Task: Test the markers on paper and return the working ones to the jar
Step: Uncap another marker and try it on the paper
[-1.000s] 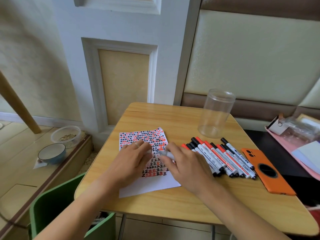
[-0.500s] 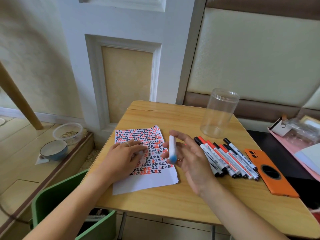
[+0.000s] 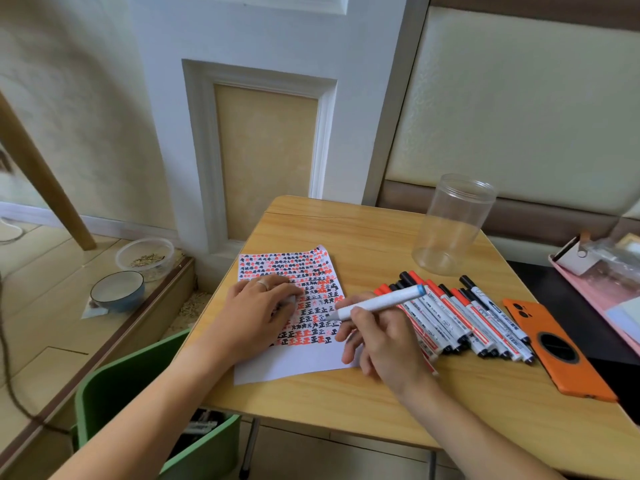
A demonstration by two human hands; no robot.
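Right hand (image 3: 377, 337) grips a white marker (image 3: 379, 303) in writing hold; long axis runs tip down-left toward the paper (image 3: 294, 365), blue end up-right. Tip sits just above the marks, contact not certain. Left hand (image 3: 258, 306) rests on the sheet, fingers loosely bent, holding nothing visible. Remaining markers (image 3: 464, 323) lie just right of the right hand. Jar (image 3: 453, 223) stands beyond them, empty; the pile lies between hand and jar. Orange phone (image 3: 554, 344) at far right.

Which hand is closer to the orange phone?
Right. The right hand, holding a marker, sits beside the marker pile near the orange phone; the left hand rests farther away on the paper.
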